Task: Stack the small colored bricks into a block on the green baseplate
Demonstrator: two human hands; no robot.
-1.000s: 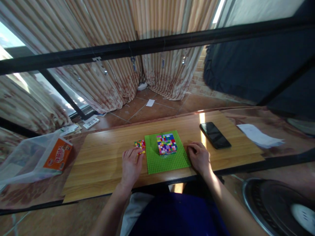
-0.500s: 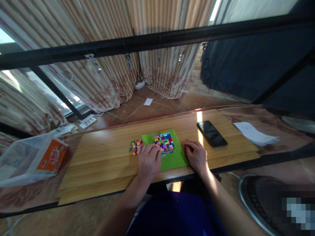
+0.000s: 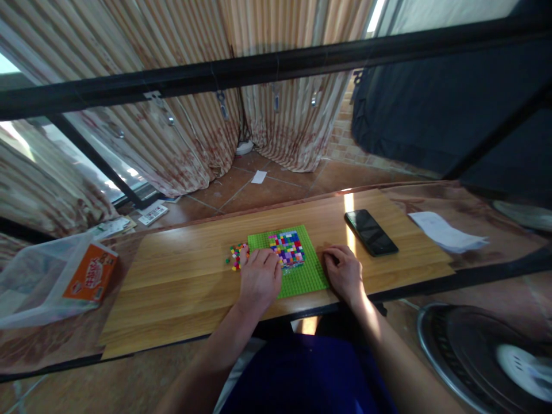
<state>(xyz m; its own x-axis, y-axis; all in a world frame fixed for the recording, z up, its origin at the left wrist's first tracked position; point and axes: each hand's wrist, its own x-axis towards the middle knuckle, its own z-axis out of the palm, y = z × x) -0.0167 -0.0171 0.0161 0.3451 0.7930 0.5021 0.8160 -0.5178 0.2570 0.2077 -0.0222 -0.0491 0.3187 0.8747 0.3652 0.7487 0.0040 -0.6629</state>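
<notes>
On the table lies a green studded baseplate (image 3: 304, 282), which carries a block of small multicoloured building bricks (image 3: 290, 248). My left hand (image 3: 260, 277) rests palm down over the plate's left part, its fingers bent together beside the block; the fingertips are hidden, so what they hold cannot be made out. Left of those fingers, a small heap of loose bricks (image 3: 236, 253) in red, yellow, green and other colours is partly covered by the hand. My right hand (image 3: 344, 271) lies loosely curled on the tabletop along the plate's right edge, with nothing visible in it.
A black phone (image 3: 371, 232) lies to the right, with white paper (image 3: 446, 231) beyond it. At the far left stands a clear plastic bin (image 3: 41, 276) with an orange box (image 3: 91, 273). A dark rail (image 3: 259, 69) crosses behind the wooden table (image 3: 181, 287).
My left hand's fingers have shifted slightly beside the brick block. My right hand stays by the plate's edge. The whole view has moved a little.
</notes>
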